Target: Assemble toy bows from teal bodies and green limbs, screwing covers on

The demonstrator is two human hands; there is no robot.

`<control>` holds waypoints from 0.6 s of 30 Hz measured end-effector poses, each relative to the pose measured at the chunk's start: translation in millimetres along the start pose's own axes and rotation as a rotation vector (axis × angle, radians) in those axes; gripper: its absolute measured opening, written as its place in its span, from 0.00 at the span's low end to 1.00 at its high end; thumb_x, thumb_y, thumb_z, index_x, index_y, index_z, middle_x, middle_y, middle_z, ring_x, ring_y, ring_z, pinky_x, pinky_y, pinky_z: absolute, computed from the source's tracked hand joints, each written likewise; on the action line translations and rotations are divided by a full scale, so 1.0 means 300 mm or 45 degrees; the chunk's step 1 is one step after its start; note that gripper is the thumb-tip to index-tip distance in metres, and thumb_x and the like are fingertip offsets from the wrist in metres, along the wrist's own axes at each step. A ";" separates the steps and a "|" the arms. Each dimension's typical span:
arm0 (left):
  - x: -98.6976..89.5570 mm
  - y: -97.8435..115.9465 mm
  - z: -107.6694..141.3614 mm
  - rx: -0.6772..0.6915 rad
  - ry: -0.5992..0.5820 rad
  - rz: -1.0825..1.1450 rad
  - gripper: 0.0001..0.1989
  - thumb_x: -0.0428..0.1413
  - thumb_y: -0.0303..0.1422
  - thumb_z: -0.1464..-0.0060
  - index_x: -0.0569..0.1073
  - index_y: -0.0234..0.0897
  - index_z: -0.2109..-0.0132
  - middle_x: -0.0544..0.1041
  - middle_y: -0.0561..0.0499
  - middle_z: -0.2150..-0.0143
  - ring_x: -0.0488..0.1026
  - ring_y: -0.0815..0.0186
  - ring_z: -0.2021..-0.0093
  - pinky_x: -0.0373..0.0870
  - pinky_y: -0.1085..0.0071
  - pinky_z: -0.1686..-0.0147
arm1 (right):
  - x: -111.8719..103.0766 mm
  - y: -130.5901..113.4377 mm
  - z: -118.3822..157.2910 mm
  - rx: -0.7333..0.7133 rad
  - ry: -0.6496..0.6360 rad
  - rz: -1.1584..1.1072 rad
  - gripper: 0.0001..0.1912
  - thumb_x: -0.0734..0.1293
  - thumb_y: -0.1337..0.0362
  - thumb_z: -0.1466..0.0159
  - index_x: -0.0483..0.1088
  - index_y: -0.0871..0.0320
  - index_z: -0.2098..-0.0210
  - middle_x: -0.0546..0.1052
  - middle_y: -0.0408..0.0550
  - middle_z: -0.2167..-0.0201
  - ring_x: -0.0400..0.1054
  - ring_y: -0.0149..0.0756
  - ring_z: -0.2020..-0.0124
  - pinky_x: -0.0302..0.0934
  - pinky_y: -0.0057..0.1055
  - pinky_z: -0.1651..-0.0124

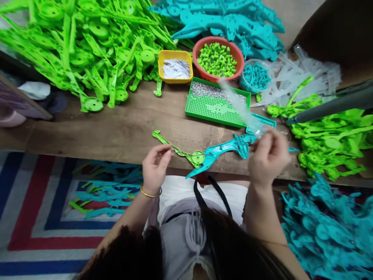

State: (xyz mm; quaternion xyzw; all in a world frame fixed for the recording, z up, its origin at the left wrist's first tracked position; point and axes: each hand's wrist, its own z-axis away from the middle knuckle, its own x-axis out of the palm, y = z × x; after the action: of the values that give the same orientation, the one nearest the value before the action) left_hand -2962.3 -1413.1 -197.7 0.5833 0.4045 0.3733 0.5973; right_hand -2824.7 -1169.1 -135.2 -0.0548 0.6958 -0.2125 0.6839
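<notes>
Your right hand [268,155] pinches the clear strip [236,102], likely for control; whether your left hand [155,165] grips anything, I cannot tell.

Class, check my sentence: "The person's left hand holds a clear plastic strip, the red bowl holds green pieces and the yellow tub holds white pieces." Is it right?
Not quite: the head view shows the clear plastic strip in the right hand, not the left hand. The red bowl does hold green pieces, and the yellow tub white pieces.
</notes>
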 end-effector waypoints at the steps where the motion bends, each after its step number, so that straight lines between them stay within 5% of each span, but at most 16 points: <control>1: 0.008 0.023 -0.003 -0.099 -0.120 0.184 0.20 0.60 0.44 0.46 0.71 0.37 0.51 0.78 0.46 0.59 0.77 0.65 0.64 0.74 0.69 0.67 | 0.023 -0.041 0.014 -0.017 -0.026 -0.021 0.21 0.63 0.49 0.34 0.75 0.54 0.50 0.76 0.61 0.56 0.69 0.50 0.50 0.63 0.41 0.53; 4: 0.013 0.070 -0.013 -0.300 -0.222 0.488 0.22 0.62 0.46 0.49 0.71 0.37 0.53 0.79 0.48 0.65 0.78 0.64 0.67 0.73 0.71 0.73 | 0.074 -0.140 0.017 -0.034 -0.081 -0.090 0.23 0.66 0.48 0.37 0.72 0.51 0.46 0.75 0.59 0.52 0.67 0.53 0.46 0.64 0.45 0.50; 9: -0.008 0.058 0.004 -0.412 -0.128 0.239 0.18 0.60 0.47 0.46 0.72 0.35 0.63 0.77 0.51 0.75 0.73 0.67 0.78 0.70 0.73 0.79 | 0.157 -0.245 0.022 -0.167 -0.077 -0.183 0.26 0.65 0.52 0.35 0.66 0.53 0.40 0.73 0.58 0.47 0.66 0.51 0.45 0.63 0.46 0.46; 12: -0.009 0.011 0.016 -0.098 -0.277 -0.069 0.19 0.59 0.47 0.45 0.74 0.35 0.57 0.80 0.46 0.64 0.78 0.61 0.65 0.77 0.64 0.63 | 0.198 -0.235 0.008 -0.063 -0.074 -0.215 0.17 0.61 0.63 0.34 0.69 0.56 0.47 0.75 0.56 0.54 0.69 0.46 0.50 0.65 0.41 0.50; 15: -0.005 -0.046 0.010 0.411 -0.339 -0.561 0.13 0.60 0.40 0.43 0.76 0.37 0.55 0.78 0.43 0.51 0.74 0.56 0.47 0.70 0.56 0.44 | 0.212 -0.183 -0.044 0.196 -0.024 -0.218 0.13 0.63 0.67 0.38 0.71 0.57 0.54 0.75 0.55 0.58 0.69 0.47 0.52 0.65 0.41 0.51; 18: -0.002 -0.096 0.001 0.696 -0.410 -0.837 0.10 0.55 0.32 0.39 0.77 0.39 0.53 0.77 0.44 0.48 0.69 0.57 0.40 0.65 0.54 0.38 | 0.204 -0.152 -0.103 0.264 -0.107 -0.284 0.12 0.66 0.64 0.39 0.71 0.56 0.55 0.76 0.52 0.58 0.70 0.45 0.55 0.64 0.39 0.52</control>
State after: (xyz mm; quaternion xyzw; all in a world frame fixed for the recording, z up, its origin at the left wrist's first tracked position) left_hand -2963.0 -1415.0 -226.4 0.6106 0.5539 -0.0519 0.5636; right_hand -2868.2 -1225.8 -176.0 -0.0696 0.6305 -0.3552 0.6866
